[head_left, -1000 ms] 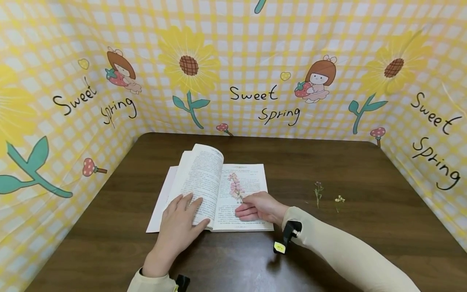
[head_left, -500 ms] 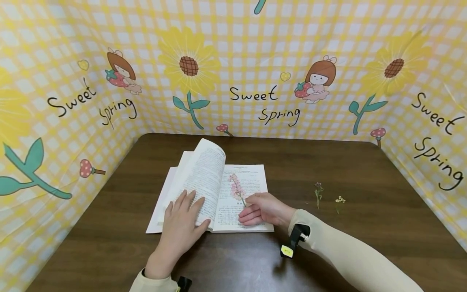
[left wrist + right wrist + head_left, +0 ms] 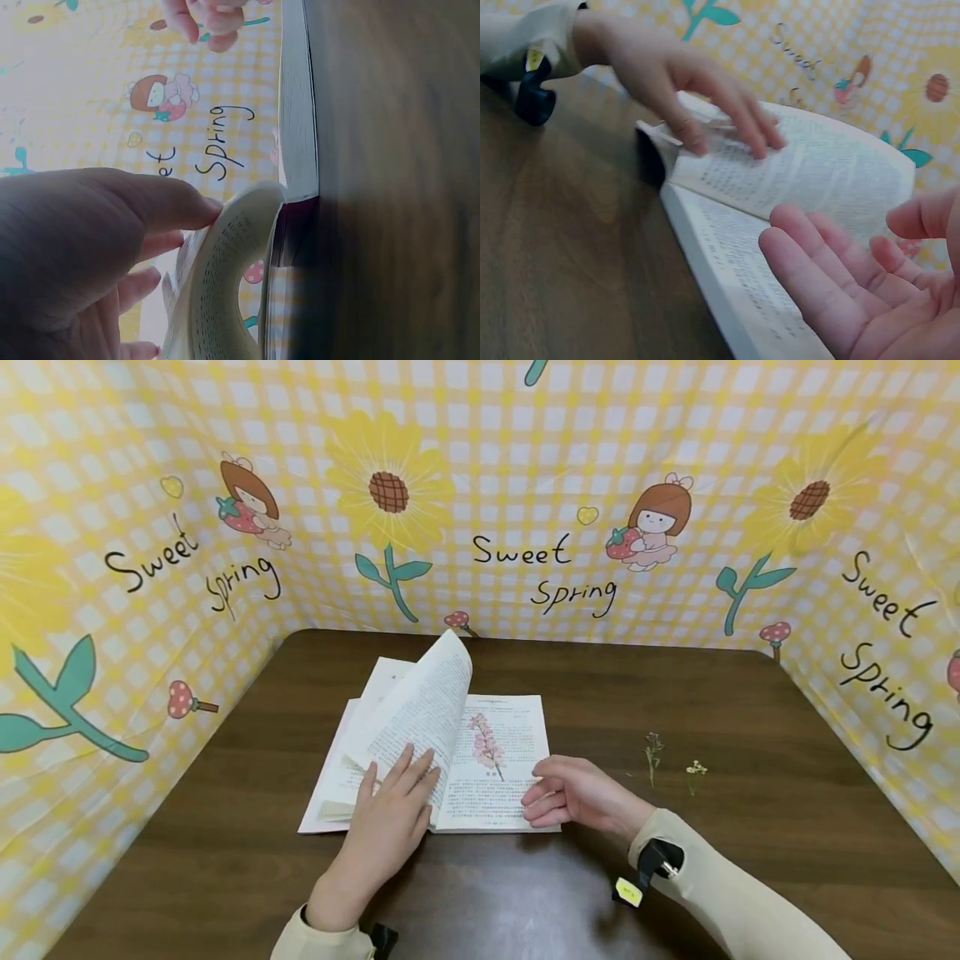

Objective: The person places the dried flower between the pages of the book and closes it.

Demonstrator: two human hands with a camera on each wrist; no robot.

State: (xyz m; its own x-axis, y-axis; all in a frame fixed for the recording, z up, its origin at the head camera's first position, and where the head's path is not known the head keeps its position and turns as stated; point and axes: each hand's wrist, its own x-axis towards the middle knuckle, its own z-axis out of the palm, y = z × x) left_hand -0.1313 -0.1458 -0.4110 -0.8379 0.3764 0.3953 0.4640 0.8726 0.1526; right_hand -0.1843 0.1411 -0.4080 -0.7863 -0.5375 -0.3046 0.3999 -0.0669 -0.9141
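Observation:
An open book lies on the table, and a pink flower sprig rests flat on its right page. My left hand lies with spread fingers against the left-hand pages, which stand up in a curve. In the left wrist view, the thumb touches the edge of the bent pages. My right hand hovers at the book's right edge, beside the sprig and apart from it. Its fingers are loosely extended and hold nothing in the right wrist view.
Right of the book, a small purple flower sprig and a small pale yellow flower sprig lie on the dark wooden table. A yellow checked cloth walls the table's back and sides.
My right hand has let go of the pink flower sprig and drawn back to the right. My left hand has moved right, and the pages under it stand more upright.

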